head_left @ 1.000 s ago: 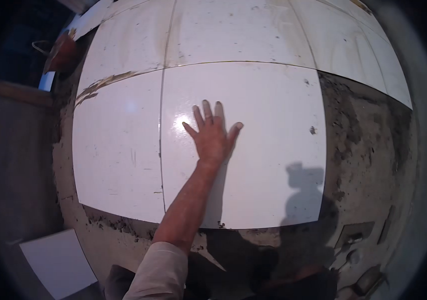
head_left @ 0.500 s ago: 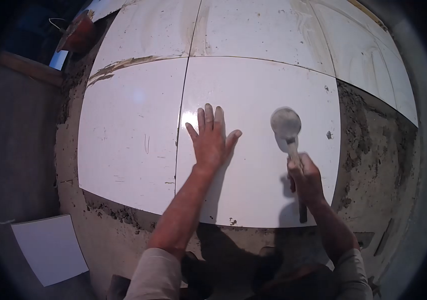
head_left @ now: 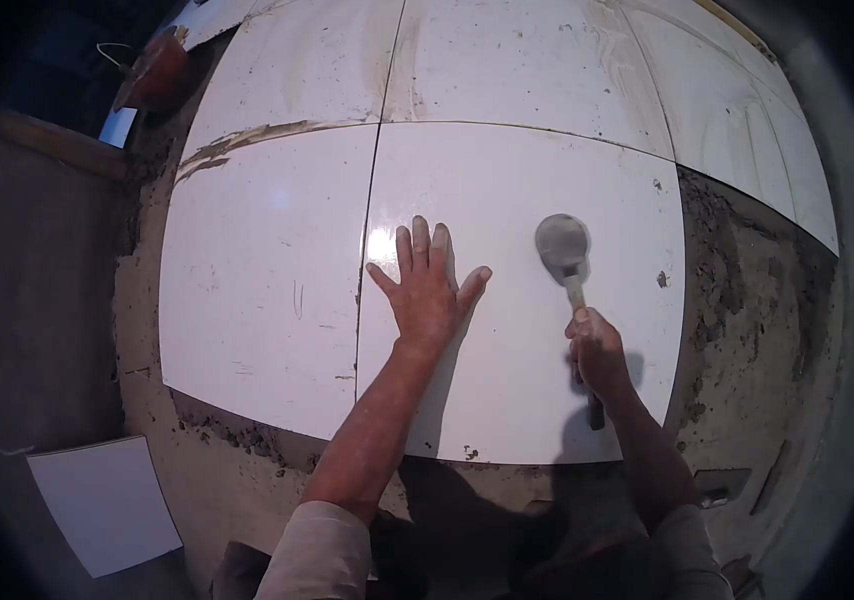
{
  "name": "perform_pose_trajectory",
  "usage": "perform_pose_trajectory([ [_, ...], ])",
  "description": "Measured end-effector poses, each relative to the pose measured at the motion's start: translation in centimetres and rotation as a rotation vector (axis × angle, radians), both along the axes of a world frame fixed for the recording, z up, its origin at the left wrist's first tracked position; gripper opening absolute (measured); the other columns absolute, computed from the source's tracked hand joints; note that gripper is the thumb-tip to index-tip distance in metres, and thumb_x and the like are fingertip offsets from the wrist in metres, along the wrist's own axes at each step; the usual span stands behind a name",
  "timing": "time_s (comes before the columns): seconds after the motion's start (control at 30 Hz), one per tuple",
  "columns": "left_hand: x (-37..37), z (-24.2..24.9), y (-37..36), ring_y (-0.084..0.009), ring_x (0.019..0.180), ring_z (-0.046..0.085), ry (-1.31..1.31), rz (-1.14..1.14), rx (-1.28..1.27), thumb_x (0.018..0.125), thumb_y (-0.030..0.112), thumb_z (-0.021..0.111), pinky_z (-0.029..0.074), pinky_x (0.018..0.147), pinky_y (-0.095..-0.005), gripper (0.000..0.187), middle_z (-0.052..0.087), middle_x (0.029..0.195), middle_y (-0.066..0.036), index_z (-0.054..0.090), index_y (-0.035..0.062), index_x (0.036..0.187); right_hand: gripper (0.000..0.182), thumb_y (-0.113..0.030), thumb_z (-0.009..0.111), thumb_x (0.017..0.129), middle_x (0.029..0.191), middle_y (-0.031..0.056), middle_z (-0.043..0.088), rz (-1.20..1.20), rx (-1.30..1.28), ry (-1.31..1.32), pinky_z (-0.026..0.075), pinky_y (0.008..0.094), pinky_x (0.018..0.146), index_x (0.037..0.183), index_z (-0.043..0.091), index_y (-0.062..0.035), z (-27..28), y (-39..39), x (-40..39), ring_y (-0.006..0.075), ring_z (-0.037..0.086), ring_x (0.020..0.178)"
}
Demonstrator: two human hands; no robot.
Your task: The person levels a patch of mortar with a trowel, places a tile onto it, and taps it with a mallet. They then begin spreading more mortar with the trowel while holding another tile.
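Note:
My left hand (head_left: 425,300) lies flat with spread fingers on a large white tile (head_left: 517,390), close to the joint with the tile on its left (head_left: 257,270). In my right hand (head_left: 597,352) is the handle of a mallet (head_left: 561,240) with a round grey head. The mallet head is over the right half of the same tile; whether it touches the surface I cannot tell. Small dirt specks mark the tile near its right and front edges.
More white tiles (head_left: 527,60), some smeared with mortar, lie beyond. Rough mortar (head_left: 737,270) borders the right side. A red bucket (head_left: 159,72) stands at the back left, near a wooden board (head_left: 62,145). A white tile piece (head_left: 107,505) lies front left; a trowel (head_left: 717,490) lies front right.
My right hand and the mallet have shifted slightly left, with the handle's lower end higher in view. My left hand stays flat on the tile. The whole view has shifted slightly.

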State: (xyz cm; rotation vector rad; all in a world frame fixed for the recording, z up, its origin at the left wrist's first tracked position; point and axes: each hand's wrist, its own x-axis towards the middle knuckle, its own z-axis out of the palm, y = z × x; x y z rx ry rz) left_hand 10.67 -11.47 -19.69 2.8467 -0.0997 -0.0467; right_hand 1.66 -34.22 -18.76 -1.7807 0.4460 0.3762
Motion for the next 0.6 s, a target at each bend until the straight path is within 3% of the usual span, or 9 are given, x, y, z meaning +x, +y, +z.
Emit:
perform_pose_trajectory([
  [0.1, 2.1, 0.3, 1.6, -0.0417, 0.142, 0.015, -0.075, 0.025, 0.059, 0.075, 0.065, 0.065, 0.008, 0.107, -0.0699, 0.089, 0.025, 0.150, -0.026, 0.044, 0.0048, 0.136, 0.050, -0.049, 0.041, 0.098, 0.056, 0.0002, 0.045, -0.076, 0.077, 0.038, 0.037, 0.0277, 0.044, 0.081, 0.052, -0.0028, -0.5, -0.4, 0.0, 0.0077, 0.041, 0.048],
  [0.23, 6.5, -1.5, 4.8, -0.0393, 0.142, 0.018, -0.119, 0.081, 0.045, 0.081, 0.068, 0.056, 0.009, 0.110, -0.0647, 0.094, 0.028, 0.149, -0.026, 0.035, -0.0005, 0.142, 0.048, -0.046, 0.040, 0.098, 0.055, 0.0007, 0.045, -0.056, -0.029, -0.029, 0.036, 0.0273, 0.042, 0.080, 0.052, -0.0027, -0.5, 0.2, 0.1, 0.0078, 0.042, 0.047],
  [0.3, 7.8, -1.7, 5.5, -0.0367, 0.143, 0.017, -0.058, -0.017, 0.004, 0.085, 0.069, 0.048, 0.009, 0.112, -0.0626, 0.094, 0.028, 0.149, -0.025, 0.031, -0.0029, 0.144, 0.047, -0.045, 0.040, 0.099, 0.054, 0.0009, 0.044, -0.047, -0.004, -0.011, 0.036, 0.0272, 0.043, 0.080, 0.051, -0.0027, -0.3, 0.0, 0.1, 0.0077, 0.042, 0.046],
  [0.6, 14.9, -0.5, 5.9, -0.0296, 0.142, 0.024, -0.074, -0.072, 0.114, 0.091, 0.064, 0.041, 0.010, 0.111, -0.0660, 0.082, 0.031, 0.150, -0.016, 0.032, 0.0019, 0.143, 0.047, -0.045, 0.040, 0.099, 0.052, 0.0014, 0.044, -0.060, 0.077, 0.033, 0.037, 0.0262, 0.038, 0.081, 0.051, -0.0026, 0.5, 0.2, 0.4, 0.0077, 0.042, 0.041],
])
